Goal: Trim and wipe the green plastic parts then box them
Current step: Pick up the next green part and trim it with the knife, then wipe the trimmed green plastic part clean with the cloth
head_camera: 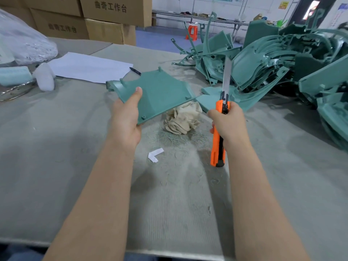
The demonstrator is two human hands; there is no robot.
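Above the tabletop (56, 147), just over a crumpled cloth (181, 119), one green part (160, 91) is held clear of the surface by the left hand (128, 117). The grip is closed on the part's near-left edge, thumb on the upper face, fingers hidden beneath.

The right hand (228, 123) has its grip closed round the orange handle of a knife (216, 153). The blade (226, 76) is run well out, pointing up and away, and stands apart from the part.

Assessment of the part: a flat, fan-shaped moulded panel with small pegs and bosses along its edges. Held by one edge it shows no sag, so it is judged stiff and light. The face looks matt and unlikely to slip, though fine dust may lessen that. The pegs appear the weakest points and should take no load.

Recommended hold: a plain edge away from the side being trimmed, thumb on top, fingers out of the blade's line. So long a blade is judged liable to flex or snap under side load.

Further green parts lie in a tangled heap (282, 63) to the right; its thin curved strips would likely snag when pulled. Shavings (169, 140) lie round the cloth.
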